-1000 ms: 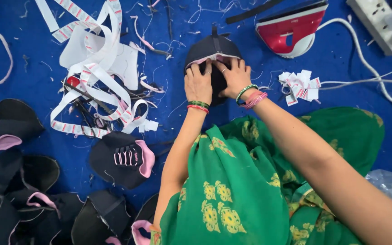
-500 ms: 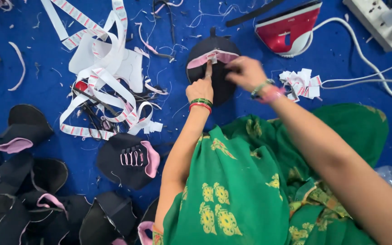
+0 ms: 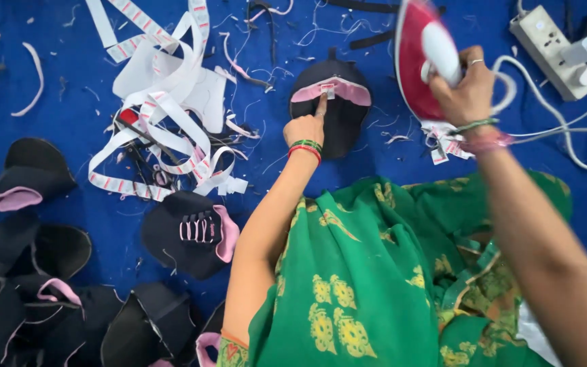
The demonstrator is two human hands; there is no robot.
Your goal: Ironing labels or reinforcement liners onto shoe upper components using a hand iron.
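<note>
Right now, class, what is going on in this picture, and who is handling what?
A person in green cloth sits at a blue work surface. The left hand presses one finger on a small label at the pink edge of a black shoe upper. The right hand holds a red and white iron lifted beside it. More black uppers lie at lower left, with tangled white tape nearby.

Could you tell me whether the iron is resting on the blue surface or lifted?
Lifted: the right hand holds the red iron tipped up by its white handle.
</note>
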